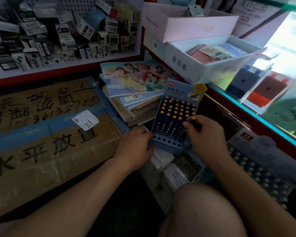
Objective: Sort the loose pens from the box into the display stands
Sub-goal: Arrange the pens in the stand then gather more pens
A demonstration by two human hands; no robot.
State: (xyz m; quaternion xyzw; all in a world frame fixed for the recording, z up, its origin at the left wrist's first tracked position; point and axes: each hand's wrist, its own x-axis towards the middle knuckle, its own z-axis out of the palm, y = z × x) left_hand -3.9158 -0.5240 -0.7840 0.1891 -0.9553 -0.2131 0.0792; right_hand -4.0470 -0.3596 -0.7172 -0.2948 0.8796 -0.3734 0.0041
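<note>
Pinching a pen by its capped far end, the right hand holds it parallel to the seated pens, at the right edge of the display stand. Empty holes lie just near-left of it. The left hand grips the stand's near-left corner.

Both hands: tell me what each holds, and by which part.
Left hand grips the blue pen display stand at its lower left edge. Right hand pinches a yellow-capped blue pen near its top.
</note>
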